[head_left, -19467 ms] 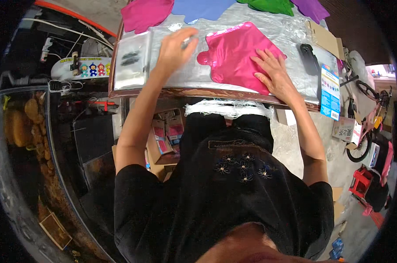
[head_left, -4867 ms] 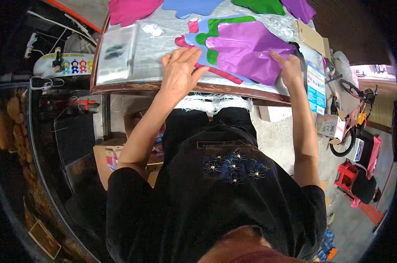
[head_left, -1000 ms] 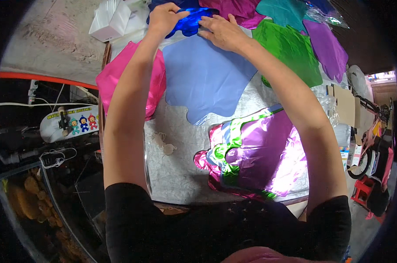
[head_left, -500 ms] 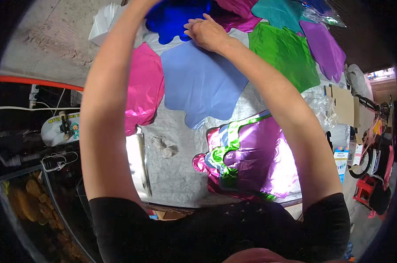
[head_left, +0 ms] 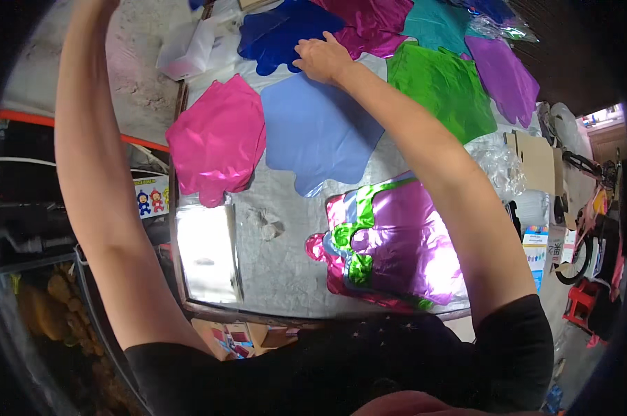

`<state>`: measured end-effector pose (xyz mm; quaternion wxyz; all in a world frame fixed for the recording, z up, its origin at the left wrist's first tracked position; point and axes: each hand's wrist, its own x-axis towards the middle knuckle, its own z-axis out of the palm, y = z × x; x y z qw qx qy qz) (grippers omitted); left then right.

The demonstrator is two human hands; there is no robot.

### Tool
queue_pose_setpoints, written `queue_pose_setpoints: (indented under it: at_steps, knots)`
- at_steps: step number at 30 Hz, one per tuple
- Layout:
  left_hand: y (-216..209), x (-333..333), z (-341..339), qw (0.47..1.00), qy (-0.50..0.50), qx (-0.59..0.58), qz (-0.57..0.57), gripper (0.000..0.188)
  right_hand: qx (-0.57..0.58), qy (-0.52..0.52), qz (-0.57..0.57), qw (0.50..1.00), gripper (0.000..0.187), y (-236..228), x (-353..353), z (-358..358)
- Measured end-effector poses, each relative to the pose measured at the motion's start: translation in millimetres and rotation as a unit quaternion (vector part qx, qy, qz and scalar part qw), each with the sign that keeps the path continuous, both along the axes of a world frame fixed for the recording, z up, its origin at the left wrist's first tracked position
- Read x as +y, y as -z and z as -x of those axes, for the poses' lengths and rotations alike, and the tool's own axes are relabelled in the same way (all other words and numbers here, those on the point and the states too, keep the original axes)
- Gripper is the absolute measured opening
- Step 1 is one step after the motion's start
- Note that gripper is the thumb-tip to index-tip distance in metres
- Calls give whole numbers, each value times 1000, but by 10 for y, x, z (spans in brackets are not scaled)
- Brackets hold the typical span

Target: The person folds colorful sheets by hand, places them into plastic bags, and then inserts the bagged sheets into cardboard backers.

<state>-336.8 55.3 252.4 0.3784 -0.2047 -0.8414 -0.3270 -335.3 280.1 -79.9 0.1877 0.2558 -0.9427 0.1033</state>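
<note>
Flat foil balloons in several colours lie over the table. My right hand (head_left: 324,59) rests flat where a dark blue foil balloon (head_left: 282,33) meets a light blue one (head_left: 320,125), its fingers spread and reaching onto the dark blue foil. My left forearm runs up past the far left edge of the table, and the hand itself is cut off by the picture's top. A scrap of blue foil shows at the top edge to the right of that wrist; what it belongs to is hidden. A pink foil balloon (head_left: 216,139) lies left of the light blue one.
Green (head_left: 442,90), purple (head_left: 504,80), teal (head_left: 435,26) and magenta (head_left: 369,24) foils lie at the back. Nearer stand a layered foil stack (head_left: 396,243) and a silvery packet (head_left: 206,253). A white box (head_left: 187,52) sits back left, cardboard (head_left: 535,163) at right.
My left arm has swung out to the left, uncovering the pink foil and silvery packet. My right hand stays on the foil. The dark blue foil now lies flatter.
</note>
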Motion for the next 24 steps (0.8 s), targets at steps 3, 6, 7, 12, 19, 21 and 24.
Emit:
queue_pose_setpoints:
  at_steps: [3,6,7,12,19,21,24]
  knots:
    - [245,2,-352,999,40,-29,-8,27,-26,-21,116,993,42,-147,92,-142]
    - [605,46,-809,998,31,-61,-5,19,-144,-78,307,938,50,-598,218,-546]
    - [617,136,-1004,997,32,-71,-5,16,-310,-75,465,826,59,-822,319,-803]
    - [843,859,-2140,970,224,-81,-40,18,-543,-116,666,498,81,-1306,852,-1982]
    - [1659,1352,-3360,928,318,51,186,22,-425,-22,811,400,101,-1422,1938,-3764]
    - [1863,1421,-3521,922,340,53,177,19,-434,-17,805,404,99,-1156,2317,-4099]
    - [2112,1446,-3822,899,410,15,154,16,-420,4,768,484,73,-1038,2336,-4463]
